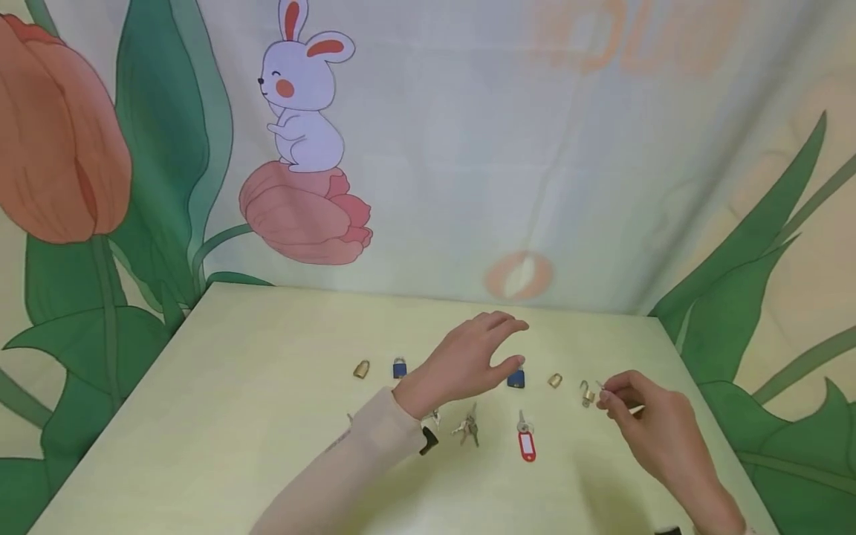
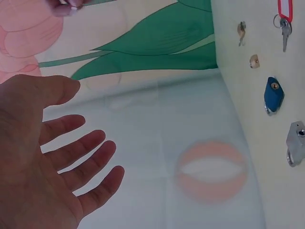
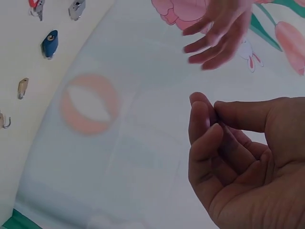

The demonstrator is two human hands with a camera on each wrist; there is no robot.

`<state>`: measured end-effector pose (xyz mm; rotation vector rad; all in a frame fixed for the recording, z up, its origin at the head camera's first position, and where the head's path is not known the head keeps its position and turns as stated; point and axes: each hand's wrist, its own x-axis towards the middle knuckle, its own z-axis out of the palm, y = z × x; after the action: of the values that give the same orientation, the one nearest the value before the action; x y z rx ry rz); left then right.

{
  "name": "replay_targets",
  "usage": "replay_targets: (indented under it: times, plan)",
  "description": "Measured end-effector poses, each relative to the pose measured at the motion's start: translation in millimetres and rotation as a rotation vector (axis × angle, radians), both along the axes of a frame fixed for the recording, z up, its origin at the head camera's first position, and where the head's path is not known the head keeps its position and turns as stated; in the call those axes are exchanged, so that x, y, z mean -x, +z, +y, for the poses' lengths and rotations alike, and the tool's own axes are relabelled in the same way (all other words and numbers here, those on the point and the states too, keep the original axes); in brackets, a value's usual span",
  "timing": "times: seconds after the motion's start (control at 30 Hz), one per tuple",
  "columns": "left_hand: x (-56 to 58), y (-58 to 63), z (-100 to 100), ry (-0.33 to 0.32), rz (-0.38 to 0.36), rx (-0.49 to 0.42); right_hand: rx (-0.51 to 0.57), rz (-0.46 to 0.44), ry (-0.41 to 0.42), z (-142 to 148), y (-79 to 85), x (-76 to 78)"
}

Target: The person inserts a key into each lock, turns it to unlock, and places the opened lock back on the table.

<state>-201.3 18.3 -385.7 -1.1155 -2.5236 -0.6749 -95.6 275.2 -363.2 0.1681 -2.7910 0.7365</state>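
My right hand [image 1: 652, 420] is raised over the right side of the table and pinches a thin silvery key [image 1: 600, 385] between thumb and fingertips. Only the key's tip shows; the fingers hide the rest. Just left of it lies a small brass padlock [image 1: 588, 397] with its shackle swung open. My left hand [image 1: 464, 357] hovers over the middle, palm down, fingers spread and loosely bent, holding nothing. By its thumb is a blue padlock [image 1: 516, 379], and a small brass padlock [image 1: 555, 380] lies further right. A silver padlock [image 2: 296, 140] shows in the left wrist view.
Further left lie another brass padlock [image 1: 362, 369] and a blue padlock [image 1: 399, 367]. Nearer the front are a bunch of keys [image 1: 468, 427] and a key with a red tag [image 1: 527, 444]. A printed curtain [image 1: 435, 186] hangs behind the pale table [image 1: 221, 386].
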Motion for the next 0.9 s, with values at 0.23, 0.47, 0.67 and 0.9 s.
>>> replay_targets:
  times: [0.23, 0.47, 0.67, 0.9]
  plan:
    - [25.1, -11.2, 30, 0.024, -0.124, 0.057, -0.020, 0.075, 0.004, -3, 9.5, -10.8]
    - [49.8, -23.0, 64, 0.044, -0.195, 0.163, -0.019, 0.109, -0.002, -3, 12.6, -12.9]
    - [62.6, -37.7, 91, 0.046, -0.207, 0.224, -0.018, 0.095, -0.021, 1, 12.9, -16.6]
    - [71.4, -56.5, 113, 0.029, -0.227, 0.269, -0.019, 0.095, -0.028, 4, 13.1, -21.8]
